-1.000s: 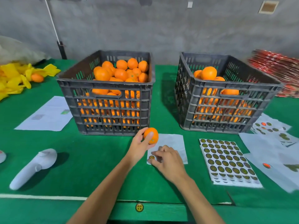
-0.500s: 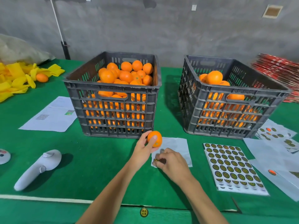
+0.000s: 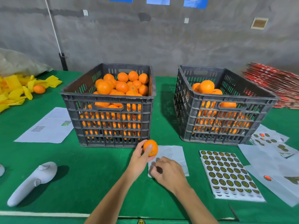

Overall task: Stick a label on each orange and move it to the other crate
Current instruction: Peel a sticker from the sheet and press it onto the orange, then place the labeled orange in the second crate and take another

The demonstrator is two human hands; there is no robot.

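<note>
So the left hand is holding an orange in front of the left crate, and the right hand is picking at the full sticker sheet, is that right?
Not quite. The head view shows the right hand picking at the nearly bare backing sheet beside the orange, not the full sticker sheet, which lies untouched further right. The rest holds: the left hand holds the orange in front of the left crate.

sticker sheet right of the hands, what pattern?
Rows of round dark stickers with yellow-green centres on a white sticker sheet; head view, the only one.

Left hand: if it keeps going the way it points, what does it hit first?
Probably the left crate: the left hand, holding an orange, points up-table at its lower right corner. Depth is unclear; it could slip past.
</note>
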